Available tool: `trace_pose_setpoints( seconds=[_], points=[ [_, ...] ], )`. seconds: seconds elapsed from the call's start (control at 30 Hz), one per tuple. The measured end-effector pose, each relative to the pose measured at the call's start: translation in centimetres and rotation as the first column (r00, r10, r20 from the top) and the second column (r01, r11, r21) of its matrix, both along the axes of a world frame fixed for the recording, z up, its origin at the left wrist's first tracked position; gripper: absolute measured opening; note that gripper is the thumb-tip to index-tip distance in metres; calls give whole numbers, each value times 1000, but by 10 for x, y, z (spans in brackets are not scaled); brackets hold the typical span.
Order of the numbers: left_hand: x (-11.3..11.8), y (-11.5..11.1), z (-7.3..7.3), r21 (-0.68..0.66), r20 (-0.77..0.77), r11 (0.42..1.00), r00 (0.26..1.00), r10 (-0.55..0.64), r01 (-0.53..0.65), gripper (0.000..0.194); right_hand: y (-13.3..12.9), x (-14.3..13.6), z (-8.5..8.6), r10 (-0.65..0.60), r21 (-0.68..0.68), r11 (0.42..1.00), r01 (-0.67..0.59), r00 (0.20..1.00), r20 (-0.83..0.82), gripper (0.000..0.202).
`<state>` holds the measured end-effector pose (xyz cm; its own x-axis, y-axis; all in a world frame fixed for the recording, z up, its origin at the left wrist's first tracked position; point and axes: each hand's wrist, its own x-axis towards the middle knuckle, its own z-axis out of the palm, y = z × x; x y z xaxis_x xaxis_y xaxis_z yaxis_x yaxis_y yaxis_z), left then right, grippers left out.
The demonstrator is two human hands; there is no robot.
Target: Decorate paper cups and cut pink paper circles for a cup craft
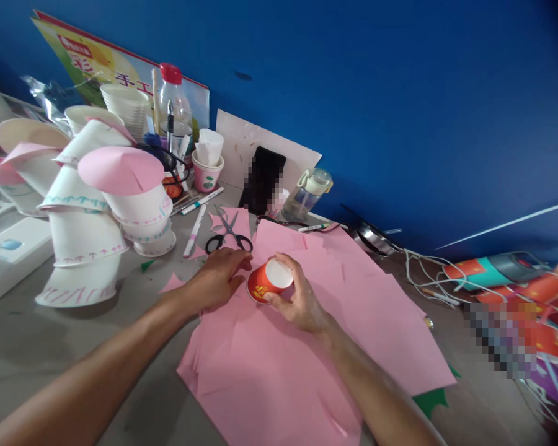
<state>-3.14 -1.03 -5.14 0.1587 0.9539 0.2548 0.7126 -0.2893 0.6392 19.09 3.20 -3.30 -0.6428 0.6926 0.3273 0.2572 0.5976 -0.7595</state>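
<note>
A small red paper cup (262, 279) with yellow lettering and a white inside is tilted over the pink paper (279, 365). My right hand (302, 300) grips it, with the thumb on the near side and fingers around the far side. Just left of the cup, my left hand (221, 275) is palm down with thumb and fingers loosely bent and apart; I see nothing in it. Black-handled scissors (229, 233) lie with blades spread beyond the left hand, on pink scraps. A white marker (195, 230) lies near them.
Stacked white paper cups (87, 238), some with pink cone tops (121, 170), stand at left beside a white box (16, 260). Along the blue wall are a red-capped bottle (174, 102), a phone (263, 176) and a clear water bottle (309, 195). White cables (421, 279) tangle at right.
</note>
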Motion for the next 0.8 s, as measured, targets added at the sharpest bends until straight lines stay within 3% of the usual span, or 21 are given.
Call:
trace_pose_setpoints(
  seconds=[0.8],
  points=[
    [1, 1, -2, 7, -25, 1000, 1000, 7, -7, 37, 1, 0, 0, 27, -14, 1000, -28, 999, -17, 68]
  ],
)
